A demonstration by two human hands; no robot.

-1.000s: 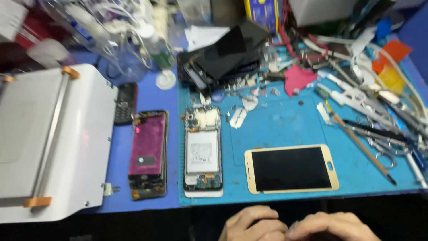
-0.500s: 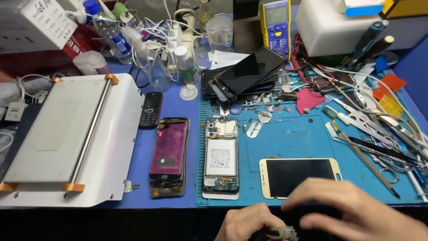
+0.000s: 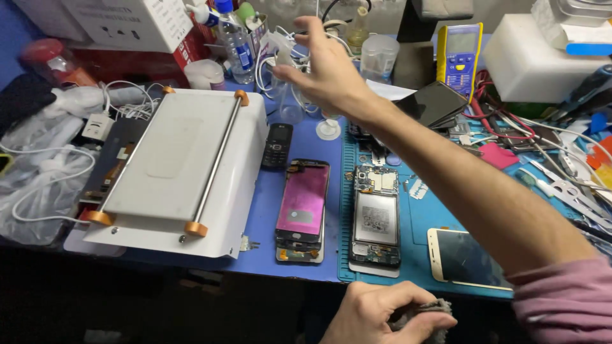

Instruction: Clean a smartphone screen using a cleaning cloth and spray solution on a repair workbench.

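Note:
My right hand (image 3: 326, 71) is stretched far across the bench, fingers apart, beside a clear plastic bottle (image 3: 290, 105) among the bottles and white cables at the back. It holds nothing that I can see. Its arm in a pink sleeve (image 3: 561, 299) crosses over the blue mat (image 3: 421, 220). My left hand (image 3: 382, 312) stays at the front edge, closed around a grey cloth (image 3: 424, 311). Ahead of it lie an opened phone with its battery exposed (image 3: 376, 216), a phone panel with a pink face (image 3: 303, 200) and a gold-framed phone (image 3: 462, 258).
A white flat-topped machine with a steel bar (image 3: 185, 165) fills the left side. A small black keypad phone (image 3: 277, 145) lies next to it. A yellow multimeter (image 3: 459, 54) stands at the back. Tweezers and hand tools (image 3: 561, 185) crowd the right edge.
My right hand has left the front edge and reached up to the bottles at the back. My left hand remains low with the cloth. The view has shifted towards the left.

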